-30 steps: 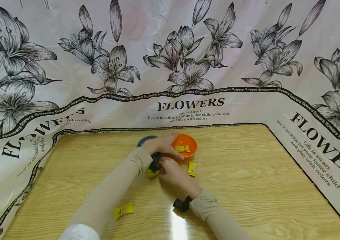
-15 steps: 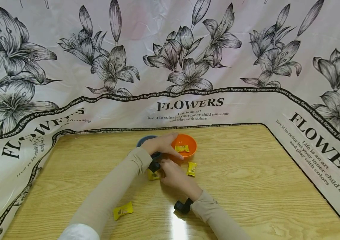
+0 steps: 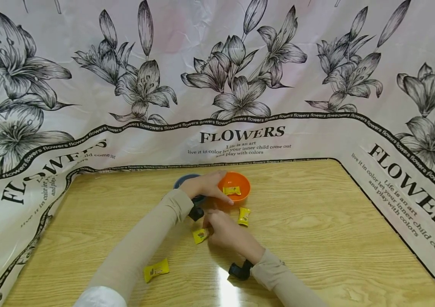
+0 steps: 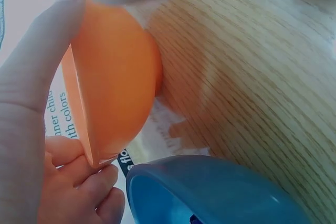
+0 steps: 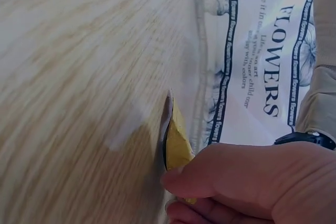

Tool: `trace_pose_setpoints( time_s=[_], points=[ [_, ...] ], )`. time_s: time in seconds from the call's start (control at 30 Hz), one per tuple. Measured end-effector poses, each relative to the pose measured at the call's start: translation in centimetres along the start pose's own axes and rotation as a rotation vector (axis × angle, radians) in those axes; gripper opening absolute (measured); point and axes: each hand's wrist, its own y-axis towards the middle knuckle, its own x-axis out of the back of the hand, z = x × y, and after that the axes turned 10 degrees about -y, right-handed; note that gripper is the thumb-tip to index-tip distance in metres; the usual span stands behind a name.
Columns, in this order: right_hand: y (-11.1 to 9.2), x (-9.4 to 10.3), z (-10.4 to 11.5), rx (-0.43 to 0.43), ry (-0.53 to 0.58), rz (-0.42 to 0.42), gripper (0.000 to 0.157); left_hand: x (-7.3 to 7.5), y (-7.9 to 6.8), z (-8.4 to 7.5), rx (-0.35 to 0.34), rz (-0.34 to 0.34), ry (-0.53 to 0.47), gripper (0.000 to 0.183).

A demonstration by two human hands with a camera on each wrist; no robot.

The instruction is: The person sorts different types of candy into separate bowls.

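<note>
My left hand point(image 3: 205, 186) grips the orange bowl point(image 3: 246, 188) by its rim; in the left wrist view the thumb and curled fingers are at opposite parts of that rim. One yellow-wrapped candy point(image 3: 231, 191) lies inside the bowl. My right hand point(image 3: 228, 232) is just in front, pinching another yellow-wrapped candy point(image 3: 200, 236) by one end between thumb and fingers. The right wrist view shows this candy point(image 5: 178, 137) low over the wooden table, its free end pointing away from the hand. Beneath the left wrist, a blue bowl point(image 3: 185, 179) is partly hidden.
A yellow-wrapped candy point(image 3: 244, 216) lies right of the right hand, and one more candy point(image 3: 156, 270) sits nearer the front left. A white flower-print sheet point(image 3: 240, 147) borders the wooden table point(image 3: 317, 234) at the back and sides. Something dark shows inside the blue bowl point(image 4: 220, 182).
My right hand has drawn slightly back toward me, bringing the pinched candy out from beside the left wrist. The left hand and orange bowl stay nearly in place.
</note>
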Motion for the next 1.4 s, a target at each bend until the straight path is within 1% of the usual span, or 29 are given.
trace_pose_setpoints(
  time_s=[0.13,0.27,0.43,0.5,0.6,0.73,0.83,0.87,0.9,0.97,1.07,1.1,1.17,1.23,1.3,1.4],
  points=[
    [-0.4,0.3,0.0,0.003,0.018,-0.009,0.025,-0.1,0.1,0.1,-0.001,-0.005,0.0,0.107],
    [-0.9,0.6,-0.1,0.006,0.03,-0.018,0.025,0.0,0.0,-0.1,0.004,-0.002,0.001,0.109],
    [-1.4,1.7,-0.4,0.049,0.029,-0.06,0.024,0.0,0.0,-0.1,-0.002,-0.003,0.0,0.108],
    [-1.5,2.3,-0.5,0.061,0.029,-0.074,0.023,-0.1,0.0,0.1,-0.008,-0.006,-0.008,0.105],
    [-1.7,3.6,-0.8,0.056,0.044,-0.084,0.021,-0.1,0.2,0.4,-0.009,-0.003,-0.009,0.103],
    [-1.9,5.4,-1.5,0.053,0.068,-0.105,0.023,-0.1,0.4,0.6,-0.001,0.007,0.001,0.104],
    [-1.7,6.7,-2.4,0.056,0.069,-0.127,0.025,0.0,0.4,0.6,-0.003,0.01,0.016,0.102],
    [-1.5,7.1,-2.8,0.051,0.077,-0.128,0.026,0.0,0.4,0.5,-0.004,0.012,0.017,0.1],
    [-1.4,7.5,-3.2,0.041,0.081,-0.124,0.026,0.0,0.4,0.5,-0.015,0.017,-0.002,0.096],
    [-1.1,8.3,-4.1,0.007,0.102,-0.106,0.026,0.1,0.3,0.4,-0.033,0.019,-0.016,0.089],
    [-0.6,9.5,-5.5,-0.059,0.129,-0.072,0.024,0.2,0.1,0.1,-0.056,0.022,-0.039,0.085],
    [-0.3,9.8,-6.0,-0.085,0.126,-0.062,0.024,0.2,0.1,0.0,-0.064,0.02,-0.048,0.085],
    [0.2,10.4,-6.9,-0.13,0.128,-0.046,0.024,0.3,-0.1,-0.1,-0.048,0.013,-0.026,0.091],
    [0.7,10.7,-7.9,-0.164,0.115,-0.037,0.025,0.3,0.0,-0.1,-0.042,0.008,-0.033,0.094],
    [1.2,10.6,-8.7,-0.181,0.108,-0.031,0.025,0.2,0.0,-0.1,-0.028,0.005,-0.031,0.094],
    [2.0,9.7,-9.8,-0.185,0.087,-0.014,0.023,0.1,0.2,0.1,-0.032,0.004,-0.031,0.093]
  ],
)
